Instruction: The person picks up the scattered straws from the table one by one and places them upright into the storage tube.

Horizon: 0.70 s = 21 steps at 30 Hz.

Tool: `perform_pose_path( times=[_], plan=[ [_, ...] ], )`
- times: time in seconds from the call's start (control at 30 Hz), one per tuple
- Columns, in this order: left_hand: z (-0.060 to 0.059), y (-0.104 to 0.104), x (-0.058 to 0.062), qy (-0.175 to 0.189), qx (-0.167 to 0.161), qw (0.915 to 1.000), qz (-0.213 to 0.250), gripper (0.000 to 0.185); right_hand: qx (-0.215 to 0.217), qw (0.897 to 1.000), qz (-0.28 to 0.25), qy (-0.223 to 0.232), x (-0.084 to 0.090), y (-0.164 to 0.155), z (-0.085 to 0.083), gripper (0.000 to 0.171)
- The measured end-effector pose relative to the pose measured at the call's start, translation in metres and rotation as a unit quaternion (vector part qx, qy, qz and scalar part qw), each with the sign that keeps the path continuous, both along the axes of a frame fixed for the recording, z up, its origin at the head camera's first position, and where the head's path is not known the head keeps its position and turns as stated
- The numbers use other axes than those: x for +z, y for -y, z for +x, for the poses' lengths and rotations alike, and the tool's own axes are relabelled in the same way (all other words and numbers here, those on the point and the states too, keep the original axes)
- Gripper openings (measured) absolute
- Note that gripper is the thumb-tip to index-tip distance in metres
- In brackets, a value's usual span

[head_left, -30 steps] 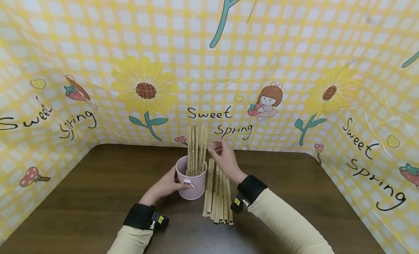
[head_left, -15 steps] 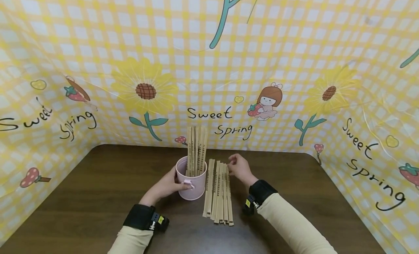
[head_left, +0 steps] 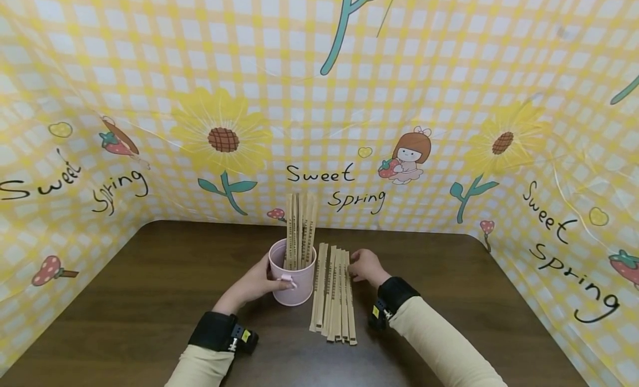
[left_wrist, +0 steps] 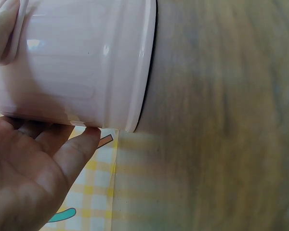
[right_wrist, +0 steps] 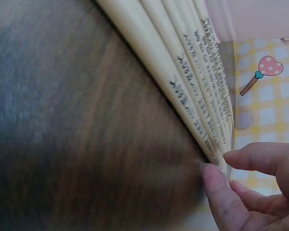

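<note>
Bare table (head_left: 474,298) rightward (cup (head_left: 292,279) leftward)

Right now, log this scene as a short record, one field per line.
Left hand: grips the side of the pink cup
Right hand: fingertips at the far end of the outermost stick on the table
Sticks in cup: several, standing upright
Sticks on table: a row lying flat, side by side, just right of the cup, printed text along them
Surface: dark wooden table
Backdrop: yellow checked sheet with sunflowers and "Sweet Spring"
</note>
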<state>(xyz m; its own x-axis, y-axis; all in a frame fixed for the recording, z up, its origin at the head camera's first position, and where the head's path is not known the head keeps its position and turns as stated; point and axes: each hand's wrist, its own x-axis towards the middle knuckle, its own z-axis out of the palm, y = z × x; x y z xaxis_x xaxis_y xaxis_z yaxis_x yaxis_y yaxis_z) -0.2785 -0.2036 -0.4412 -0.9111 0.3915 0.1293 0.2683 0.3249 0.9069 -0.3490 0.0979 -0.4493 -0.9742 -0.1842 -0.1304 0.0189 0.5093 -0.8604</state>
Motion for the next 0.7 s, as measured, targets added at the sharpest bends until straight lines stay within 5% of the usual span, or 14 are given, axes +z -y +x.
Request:
perform_pose_path(
  times=[0.43, 0.6, 0.7],
  plan=[
    [-0.0015, 0.0003, 0.0008, -0.009, -0.006, 0.9999, 0.001, 0.106, -0.023, 0.999, 0.004, 0.033, 0.0131, 0.0072, 0.0106, 0.045],
    [-0.0008, 0.0004, -0.0005, -0.005, -0.003, 1.0000, 0.005, 0.104, -0.026, 0.999, 0.019, 0.026, 0.0105, 0.0083, 0.0096, 0.010],
    [-0.0008, 0.0001, -0.0008, -0.001, -0.001, 1.0000, 0.004, 0.103, -0.021, 0.999, 0.025, 0.021, 0.0107, 0.0095, 0.0109, 0.040]
  ],
)
